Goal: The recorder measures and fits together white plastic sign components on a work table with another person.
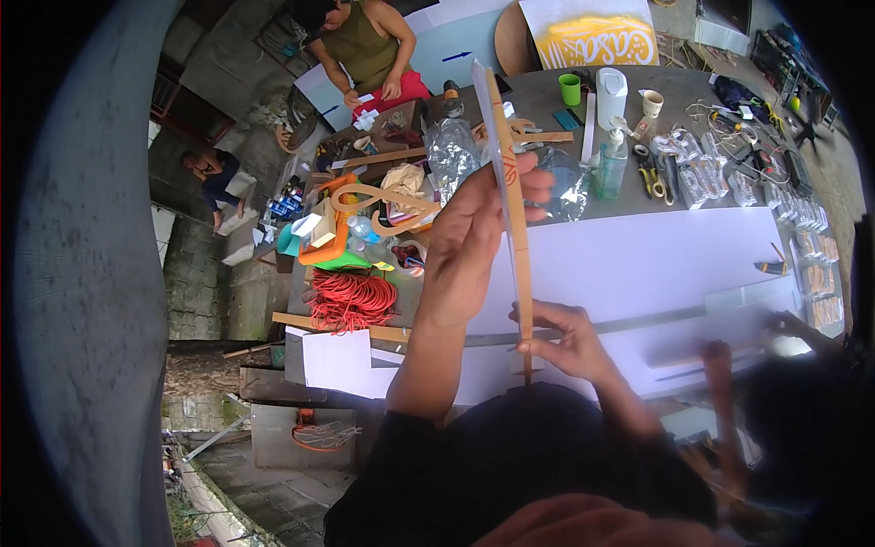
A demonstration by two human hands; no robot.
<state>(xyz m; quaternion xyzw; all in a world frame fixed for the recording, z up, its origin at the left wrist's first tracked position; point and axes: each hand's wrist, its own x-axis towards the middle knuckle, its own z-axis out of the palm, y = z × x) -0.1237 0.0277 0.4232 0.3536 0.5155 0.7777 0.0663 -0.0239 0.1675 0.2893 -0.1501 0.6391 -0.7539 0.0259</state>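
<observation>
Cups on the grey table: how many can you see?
2: a green cup at the far edge, left of the white jug, and a white cup just right of that jug. The clutter may hide others.

You are in an open-air craft workshop — grey worktable (547, 87) strewn with scissors (649, 169), wooden cutouts (383, 202), 1 red cord coil (353, 301) — bare concrete around.

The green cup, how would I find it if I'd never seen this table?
Start at the grey worktable and look to its far edge, below the yellow-and-white painted sign. The green cup stands just left of a tall white jug. It is the only bright green cup there.
</observation>
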